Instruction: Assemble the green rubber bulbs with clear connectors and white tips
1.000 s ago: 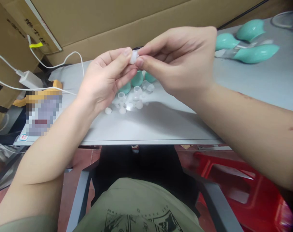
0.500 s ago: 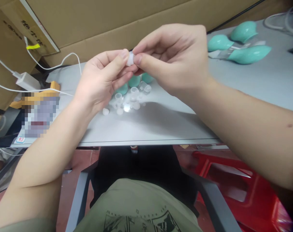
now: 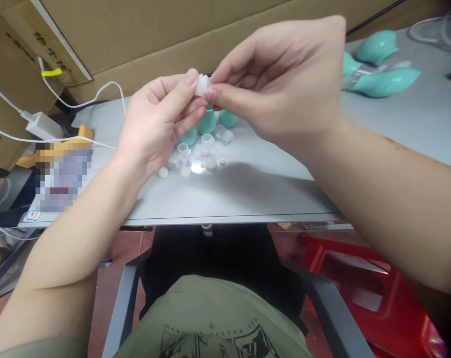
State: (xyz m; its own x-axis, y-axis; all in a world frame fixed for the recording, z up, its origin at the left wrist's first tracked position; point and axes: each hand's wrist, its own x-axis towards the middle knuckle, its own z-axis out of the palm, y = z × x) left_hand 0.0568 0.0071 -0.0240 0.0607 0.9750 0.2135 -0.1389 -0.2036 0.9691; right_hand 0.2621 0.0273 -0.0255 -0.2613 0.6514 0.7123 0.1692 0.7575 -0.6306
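Note:
Pinched between the thumb and fingers of my left hand [image 3: 158, 107] is a small white plastic piece [image 3: 201, 85], held above the table. My right hand [image 3: 285, 79] closes its thumb and forefinger at the right end of that same piece; its exact shape there is covered by my fingertips. Below the hands, clear little plastic cups [image 3: 207, 141] stand on the grey table [image 3: 233, 199], with white discs [image 3: 163, 172] and tiny clear bits [image 3: 222, 161] around them. Several mint-green rounded parts [image 3: 207, 122] lie just behind the cups, partly hidden by my left hand.
Larger mint-green bulb-shaped pieces [image 3: 389, 82] with clear parts lie at the back right. On the left are a white charger [image 3: 44, 125] with cables, a yellow-orange bar [image 3: 84, 133] and a blurred-out flat item [image 3: 63, 179]. Cardboard [image 3: 154, 35] walls the back; a red stool [image 3: 322, 258] stands below right.
My right hand has shifted a little up and to the right, so more of the white piece shows between the hands. My left hand stays almost in place.

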